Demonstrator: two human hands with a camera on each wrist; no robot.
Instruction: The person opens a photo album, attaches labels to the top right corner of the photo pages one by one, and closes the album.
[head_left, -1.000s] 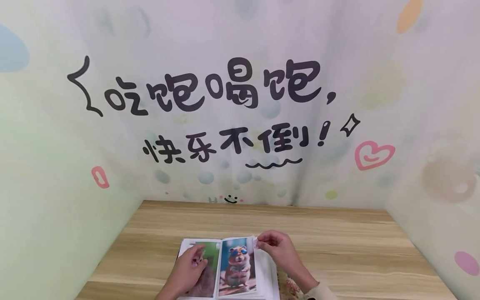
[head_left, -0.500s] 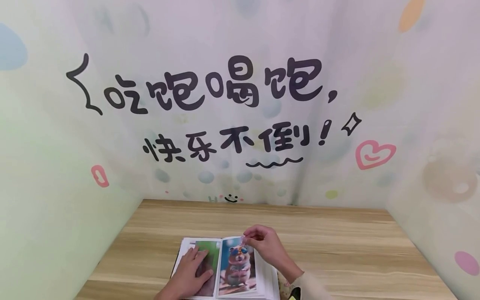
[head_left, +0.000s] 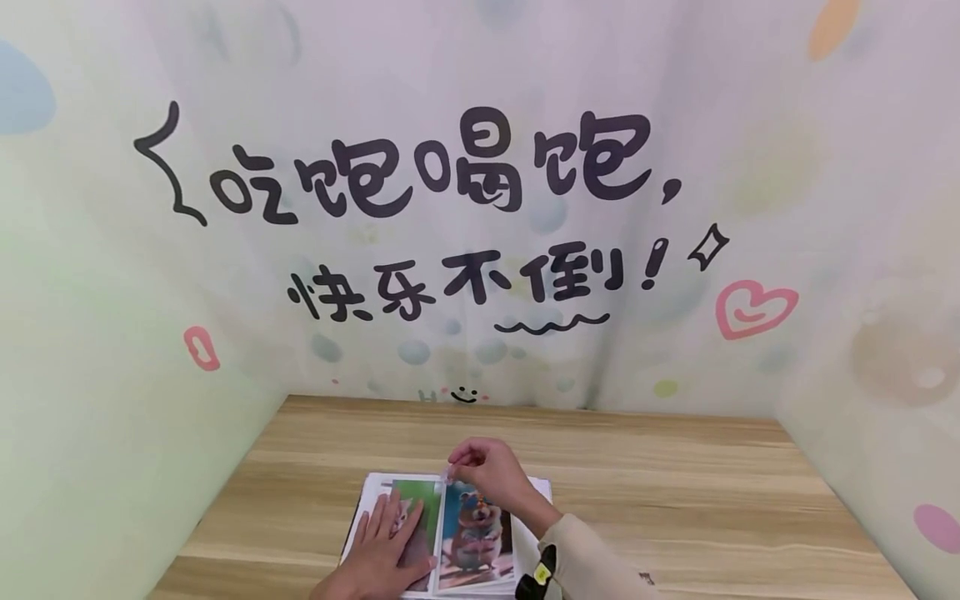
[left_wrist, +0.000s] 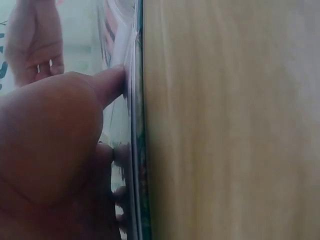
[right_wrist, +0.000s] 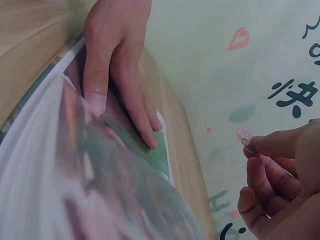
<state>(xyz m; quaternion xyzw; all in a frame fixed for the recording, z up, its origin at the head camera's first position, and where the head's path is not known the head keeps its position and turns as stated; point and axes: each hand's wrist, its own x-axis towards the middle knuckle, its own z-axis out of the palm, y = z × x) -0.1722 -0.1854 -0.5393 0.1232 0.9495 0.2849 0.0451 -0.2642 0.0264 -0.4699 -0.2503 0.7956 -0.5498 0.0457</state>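
An open photo album [head_left: 375, 485] lies on the table, a photo in each page's sleeve. My left hand [head_left: 377, 537] rests spread on the left page, over a photo of a kitten [head_left: 429, 504] on green and partly covering it. In the left wrist view its thumb [left_wrist: 112, 82] presses the page. The right hand [head_left: 495, 475] is above the top of the album near the fold. Its thumb and index finger pinch a small printed scrap [right_wrist: 243, 135], pale with coloured marks. Below that hand is a photo of a hamster in sunglasses [head_left: 472, 542], its upper right covered by hand and forearm.
The wooden table [head_left: 675, 475] extends around the album. A printed cloth wall [head_left: 375, 350] stands behind it, with side walls left and right. A black strap with a yellow label [head_left: 538, 575] is on the right sleeve. More album pages [right_wrist: 25, 165] are stacked underneath.
My right hand has moved left across the top of the right page, from its outer corner to the fold, carrying the scrap. The left hand has flattened and spread on the left page.
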